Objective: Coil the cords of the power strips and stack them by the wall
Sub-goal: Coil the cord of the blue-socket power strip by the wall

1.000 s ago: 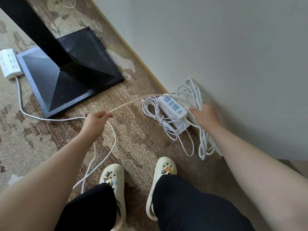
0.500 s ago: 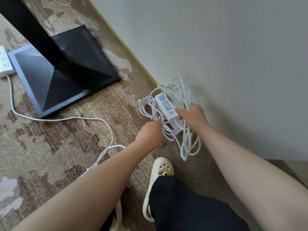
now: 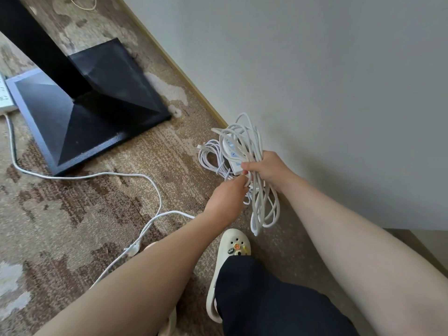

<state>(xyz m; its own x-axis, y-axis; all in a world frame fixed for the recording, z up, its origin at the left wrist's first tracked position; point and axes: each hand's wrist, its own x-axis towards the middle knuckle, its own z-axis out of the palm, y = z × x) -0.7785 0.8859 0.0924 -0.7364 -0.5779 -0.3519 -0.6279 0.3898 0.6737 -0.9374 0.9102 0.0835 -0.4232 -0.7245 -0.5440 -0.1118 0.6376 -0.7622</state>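
Since 0.5 s ago, the coiled cord [image 3: 260, 190] is lifted higher beside the wall [image 3: 315, 93]. It is gripped in the closed right hand [image 3: 266, 169]; 1 strand is pinched by the left hand [image 3: 229, 197] just below. A power strip [image 3: 234, 157] lies behind.

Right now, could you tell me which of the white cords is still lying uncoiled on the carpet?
The long cord trailing past the black stand base; the others are coiled by the wall, one bundle in the right hand.

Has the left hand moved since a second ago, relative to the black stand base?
Yes. The left hand has swung away from the black stand base toward the wall, now meeting the right hand at the coiled cord.
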